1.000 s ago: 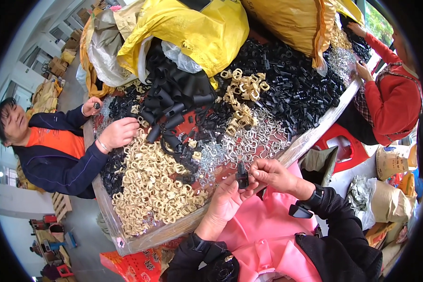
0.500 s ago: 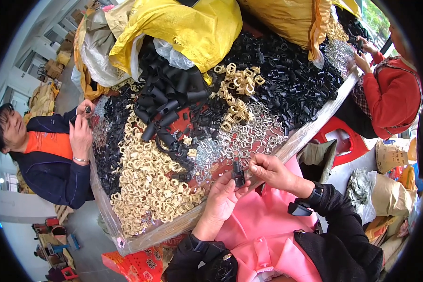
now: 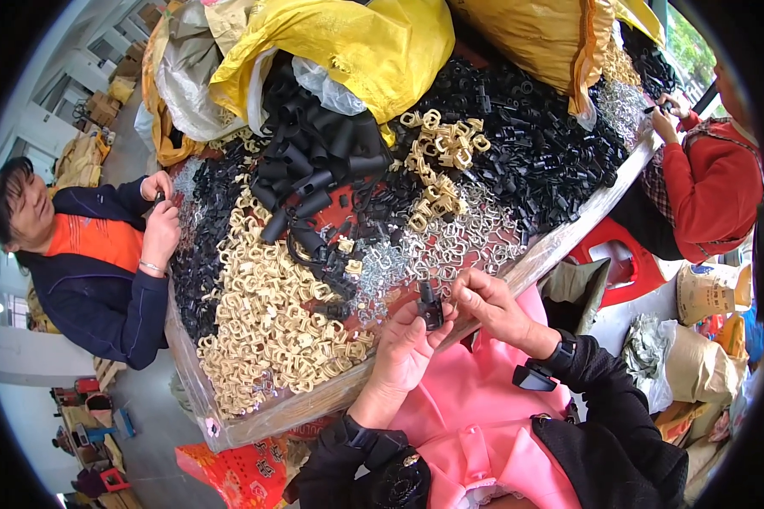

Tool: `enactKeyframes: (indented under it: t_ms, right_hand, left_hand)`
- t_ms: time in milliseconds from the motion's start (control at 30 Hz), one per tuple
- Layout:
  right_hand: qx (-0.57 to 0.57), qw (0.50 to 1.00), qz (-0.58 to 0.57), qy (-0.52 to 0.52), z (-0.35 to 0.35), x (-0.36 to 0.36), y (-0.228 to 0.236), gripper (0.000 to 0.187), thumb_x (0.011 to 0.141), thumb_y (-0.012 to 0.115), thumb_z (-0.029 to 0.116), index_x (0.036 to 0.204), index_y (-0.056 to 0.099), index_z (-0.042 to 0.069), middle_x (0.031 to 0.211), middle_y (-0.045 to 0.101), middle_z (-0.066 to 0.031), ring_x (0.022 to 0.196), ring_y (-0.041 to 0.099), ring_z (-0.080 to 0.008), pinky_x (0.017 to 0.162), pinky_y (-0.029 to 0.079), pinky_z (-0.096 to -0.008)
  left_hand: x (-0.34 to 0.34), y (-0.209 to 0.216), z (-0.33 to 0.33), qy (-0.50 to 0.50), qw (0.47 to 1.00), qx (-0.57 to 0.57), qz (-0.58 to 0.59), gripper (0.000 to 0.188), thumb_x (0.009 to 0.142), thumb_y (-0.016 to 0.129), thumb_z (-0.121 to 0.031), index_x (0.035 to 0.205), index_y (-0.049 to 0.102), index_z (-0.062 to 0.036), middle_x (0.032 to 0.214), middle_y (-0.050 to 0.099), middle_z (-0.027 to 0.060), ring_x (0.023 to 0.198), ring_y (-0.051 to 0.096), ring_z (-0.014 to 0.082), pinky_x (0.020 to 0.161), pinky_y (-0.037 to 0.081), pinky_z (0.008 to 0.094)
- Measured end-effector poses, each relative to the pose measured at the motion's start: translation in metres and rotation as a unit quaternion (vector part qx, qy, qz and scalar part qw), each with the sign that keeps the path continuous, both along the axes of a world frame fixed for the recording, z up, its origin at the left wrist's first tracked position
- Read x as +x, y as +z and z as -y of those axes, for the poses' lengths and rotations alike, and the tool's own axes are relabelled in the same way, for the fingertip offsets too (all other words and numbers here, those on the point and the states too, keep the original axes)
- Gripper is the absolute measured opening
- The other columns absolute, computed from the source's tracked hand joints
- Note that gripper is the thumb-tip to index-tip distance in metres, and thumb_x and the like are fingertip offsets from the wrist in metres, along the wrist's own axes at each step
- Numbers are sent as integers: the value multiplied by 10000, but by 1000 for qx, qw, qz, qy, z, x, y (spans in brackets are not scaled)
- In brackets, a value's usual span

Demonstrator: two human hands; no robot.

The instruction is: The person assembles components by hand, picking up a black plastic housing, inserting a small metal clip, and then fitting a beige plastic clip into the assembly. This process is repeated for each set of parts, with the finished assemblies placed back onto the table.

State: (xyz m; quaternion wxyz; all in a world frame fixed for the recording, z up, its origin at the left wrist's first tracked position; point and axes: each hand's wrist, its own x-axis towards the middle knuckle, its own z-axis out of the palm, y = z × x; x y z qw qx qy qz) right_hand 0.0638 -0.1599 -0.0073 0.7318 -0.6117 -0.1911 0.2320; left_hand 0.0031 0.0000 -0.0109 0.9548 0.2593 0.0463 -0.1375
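A small black plastic part (image 3: 430,305) sits between my two hands just above the table's near edge. My left hand (image 3: 403,352) grips it from below with thumb and fingers. My right hand (image 3: 484,304) pinches it from the right side. Right behind the part lies a spread of small silvery metal rings (image 3: 450,242). A heap of cream plastic clips (image 3: 272,318) lies to the left of my hands. Black tubes (image 3: 314,174) and black clips (image 3: 535,144) are piled further back.
The table (image 3: 560,246) is wrapped in clear film. Yellow sacks (image 3: 356,42) stand at its far side. A person in a dark blue and orange top (image 3: 102,263) works at the left. A person in red (image 3: 713,191) works at the right, beside a red stool (image 3: 620,263).
My hands have stayed together at the table edge, turning the black part slightly. The person at the left has pulled both hands back from the pile toward their chest.
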Motion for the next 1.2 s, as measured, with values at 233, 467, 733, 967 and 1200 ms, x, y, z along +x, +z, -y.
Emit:
enactKeyframes:
  t_ms: [233,467,733,967,1200]
  right_hand:
    - [-91,995,49,-4,7,2,3,204,845,527,206,787,481,16,713,500,17,630,428,-49,548,379,-221]
    - [-108,977,184,-5,16,6,21,104,817,528,118,783,484,29,746,471,-53,677,459,-143,598,382,-253]
    - [-220,858,463,-43,6,-6,37,152,691,587,18,797,490,67,876,458,-81,805,437,-243,675,359,-326]
    - [-253,815,520,-31,9,-10,32,188,659,606,23,809,502,67,908,460,-83,806,452,-243,689,354,-341]
    - [-265,796,544,-4,8,-9,31,206,643,627,40,806,502,65,925,463,-84,822,460,-243,700,361,-341]
  left_hand:
    - [-3,1,3,36,994,99,26,239,825,531,-134,1034,492,-26,1041,545,148,982,533,246,868,440,339]
    - [-5,1,-3,-31,997,-2,-64,268,834,524,-143,1073,485,-27,988,575,97,902,572,180,774,471,284]
    - [-5,8,1,-65,992,71,-77,267,837,523,-163,1061,503,-18,933,595,93,820,601,172,696,500,247]
    - [-8,10,3,-65,988,107,-94,262,841,518,-163,1053,515,-8,927,596,86,828,601,172,707,501,250]
    - [-8,9,1,-69,985,120,-108,277,825,540,-167,1039,516,6,926,599,90,821,604,184,695,504,236]
